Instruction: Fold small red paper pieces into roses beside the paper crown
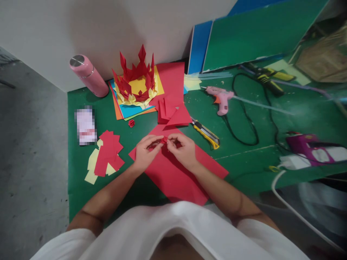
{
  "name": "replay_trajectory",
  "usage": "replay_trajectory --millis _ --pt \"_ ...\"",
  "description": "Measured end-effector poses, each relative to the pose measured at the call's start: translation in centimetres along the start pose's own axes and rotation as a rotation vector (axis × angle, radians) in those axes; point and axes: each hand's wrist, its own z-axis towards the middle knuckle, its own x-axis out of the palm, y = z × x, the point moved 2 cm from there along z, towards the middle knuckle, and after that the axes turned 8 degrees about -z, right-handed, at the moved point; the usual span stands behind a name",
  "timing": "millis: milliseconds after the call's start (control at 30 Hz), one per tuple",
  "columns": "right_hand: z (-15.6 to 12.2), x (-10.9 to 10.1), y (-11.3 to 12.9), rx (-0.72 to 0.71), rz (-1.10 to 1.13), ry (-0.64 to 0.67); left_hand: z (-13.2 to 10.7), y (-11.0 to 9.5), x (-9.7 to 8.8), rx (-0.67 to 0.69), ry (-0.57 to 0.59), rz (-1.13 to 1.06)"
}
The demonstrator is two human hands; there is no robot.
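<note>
Between my two hands is a small folded piece of red paper [164, 140], partly covered by the fingertips. My left hand [148, 150] pinches it from the left, and my right hand [182, 148] pinches it from the right. Both hands are above a large red paper sheet [176, 177] lying askew on the green table. A small red paper rose [131, 123] sits just beyond my left hand. Behind it stands a red and yellow folded-paper crown [141, 95] on stacked coloured sheets. Folded red paper pieces [173, 113] lie beyond my fingers.
A yellow utility knife [207, 135] and pink glue gun [221, 97] with its black cord lie to the right. At the left are a pink bottle [92, 77], a blurred-out phone-like object [86, 126] and red and cream paper strips [107, 153]. A purple box [306, 148] is far right.
</note>
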Motion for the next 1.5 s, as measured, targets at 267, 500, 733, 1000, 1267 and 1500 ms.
replay_trajectory --millis 267,500,733,1000,1267,1500 --pt "0.0 -0.5 -0.3 -0.483 -0.320 -0.115 0.0 0.2 0.1 -0.128 0.015 -0.114" --pt "0.8 -1.6 -0.7 -0.802 -0.494 -0.043 0.3 0.8 -0.1 -0.372 0.058 -0.235" --pt "1.0 -1.2 -0.8 -0.569 -0.262 0.024 0.7 0.4 -0.3 -0.248 0.026 -0.268" --pt "0.5 -0.7 -0.6 -0.535 -0.255 -0.017 0.3 0.4 0.0 -0.384 -0.080 -0.298" --pt "0.3 -1.0 -0.3 -0.805 -0.484 -0.060 0.3 0.0 0.0 -0.457 -0.052 -0.213" --pt "0.4 -0.8 -0.4 -0.842 -0.545 -0.021 0.5 0.2 0.0 -0.357 0.087 -0.142"
